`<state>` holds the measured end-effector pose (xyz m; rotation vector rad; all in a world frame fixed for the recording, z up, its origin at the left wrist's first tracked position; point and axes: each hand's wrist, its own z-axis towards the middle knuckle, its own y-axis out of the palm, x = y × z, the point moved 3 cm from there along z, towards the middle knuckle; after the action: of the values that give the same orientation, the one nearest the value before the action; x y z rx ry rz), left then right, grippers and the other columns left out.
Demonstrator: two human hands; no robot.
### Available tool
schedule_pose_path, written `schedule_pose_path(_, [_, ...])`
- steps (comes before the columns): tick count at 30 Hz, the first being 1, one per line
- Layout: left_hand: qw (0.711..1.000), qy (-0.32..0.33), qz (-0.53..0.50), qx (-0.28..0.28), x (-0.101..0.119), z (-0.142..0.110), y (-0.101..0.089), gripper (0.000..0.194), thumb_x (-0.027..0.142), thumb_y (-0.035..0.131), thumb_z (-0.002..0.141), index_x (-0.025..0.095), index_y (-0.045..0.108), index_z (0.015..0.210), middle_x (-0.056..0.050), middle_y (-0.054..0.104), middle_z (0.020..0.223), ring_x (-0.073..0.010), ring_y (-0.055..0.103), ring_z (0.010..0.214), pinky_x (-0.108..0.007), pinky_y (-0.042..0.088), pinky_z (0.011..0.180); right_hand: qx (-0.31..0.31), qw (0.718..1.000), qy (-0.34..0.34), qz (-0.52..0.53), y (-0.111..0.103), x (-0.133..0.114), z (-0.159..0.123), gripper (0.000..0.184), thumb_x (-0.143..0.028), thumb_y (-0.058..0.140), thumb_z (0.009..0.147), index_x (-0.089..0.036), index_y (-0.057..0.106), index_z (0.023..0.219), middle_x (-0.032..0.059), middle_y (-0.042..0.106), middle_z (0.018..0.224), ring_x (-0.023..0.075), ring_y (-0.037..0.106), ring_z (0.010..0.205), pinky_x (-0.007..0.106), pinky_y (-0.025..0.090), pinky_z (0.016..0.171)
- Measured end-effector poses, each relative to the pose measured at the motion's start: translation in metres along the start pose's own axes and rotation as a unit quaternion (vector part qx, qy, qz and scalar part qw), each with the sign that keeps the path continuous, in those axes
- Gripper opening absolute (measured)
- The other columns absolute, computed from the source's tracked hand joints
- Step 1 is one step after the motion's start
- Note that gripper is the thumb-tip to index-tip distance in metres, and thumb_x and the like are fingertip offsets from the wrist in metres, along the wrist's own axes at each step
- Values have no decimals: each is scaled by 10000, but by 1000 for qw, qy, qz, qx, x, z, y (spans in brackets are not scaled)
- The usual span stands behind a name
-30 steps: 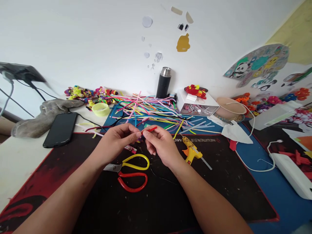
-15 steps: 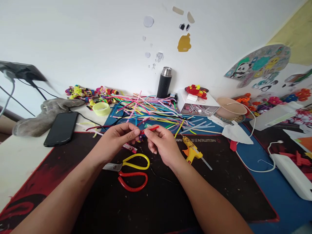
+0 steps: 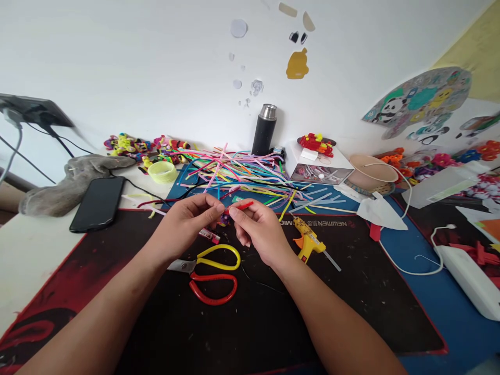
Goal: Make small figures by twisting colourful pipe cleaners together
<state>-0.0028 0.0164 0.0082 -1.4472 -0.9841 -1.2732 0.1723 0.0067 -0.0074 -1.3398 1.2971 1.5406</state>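
Between my two hands is a short red pipe cleaner, its free end sticking out past my right thumb. My left hand pinches its left end between thumb and forefinger. My right hand grips it close beside, the fingertips of both hands almost touching. Most of the red piece is covered by fingers. Below my hands lie scissors with one yellow and one red handle loop, blades pointing left. A yellow hot glue gun rests right of my right hand, a clear glue stick poking from its back.
Behind my hands spreads a heap of coloured pipe cleaners. A black thermos and a white box stand against the wall. Left are a phone and a yellow tape roll. A white power strip lies right.
Both hands keep their pinch on the red pipe cleaner, with only slight finger movement. The whole view has shifted a little.
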Motion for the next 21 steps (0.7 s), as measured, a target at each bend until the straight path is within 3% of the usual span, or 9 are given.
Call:
schedule_pose_path(5, [999, 16, 29, 15, 4, -1, 1, 422, 592, 759, 899, 192, 665, 797, 5, 612, 722, -148, 533, 667, -257, 459, 638, -4, 1000, -1, -13, 1, 1, 0, 309, -481, 797, 862, -227, 660, 971, -74, 574, 601, 93, 475, 429, 228, 354, 408])
schedule_pose_path(12, [1000, -7, 26, -12, 2, -2, 2, 425, 614, 732, 909, 202, 675, 823, -2, 632, 742, -167, 574, 696, -249, 487, 623, 8, 999, -25, -44, 2, 2, -1, 291, -478, 792, 890, -230, 649, 940, -75, 579, 600, 93, 484, 434, 240, 386, 431])
schedule_pose_path(21, [997, -33, -62, -33, -9, 1, 3, 351, 517, 793, 905, 191, 697, 818, 10, 634, 728, -136, 547, 665, -245, 468, 643, 28, 995, -54, -83, 1, 2, -3, 255, -463, 751, 939, -227, 652, 931, -64, 580, 612, 98, 507, 454, 240, 396, 445])
